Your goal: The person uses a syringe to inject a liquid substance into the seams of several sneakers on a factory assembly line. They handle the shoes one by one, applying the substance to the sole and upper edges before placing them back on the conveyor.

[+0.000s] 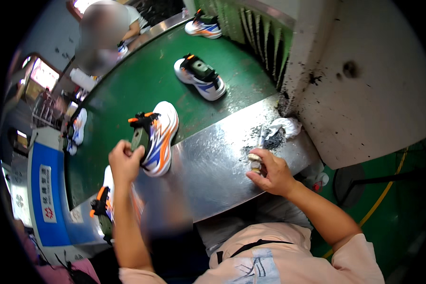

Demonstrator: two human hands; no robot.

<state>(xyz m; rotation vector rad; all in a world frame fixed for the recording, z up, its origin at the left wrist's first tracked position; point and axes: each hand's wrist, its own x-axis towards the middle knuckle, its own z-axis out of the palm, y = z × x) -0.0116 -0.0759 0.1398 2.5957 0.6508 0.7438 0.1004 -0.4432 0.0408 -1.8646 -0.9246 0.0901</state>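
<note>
My left hand point(126, 161) grips a white, orange and blue sneaker point(163, 137) at its heel end, by the dark green last point(138, 138) set in its opening. The sneaker is tilted on its side above the belt's near edge, its sidewall facing right. Over the metal ledge, my right hand point(273, 173) is closed, with off-white coverings on some fingertips. A thin pale stick-like piece point(261, 136) shows just above these fingers; I cannot make out whether they hold it. Beside the hand lie a heap of black crumbs point(273, 141) and a crumpled white cloth point(288, 126).
More sneakers with lasts stand on the green belt point(123, 90): one ahead point(201, 78), another at the far end point(203, 26). Another sneaker point(106, 203) lies by my left forearm. A stained machine housing point(364, 80) with a strip curtain point(258, 28) borders the right. A person point(135, 23) sits across.
</note>
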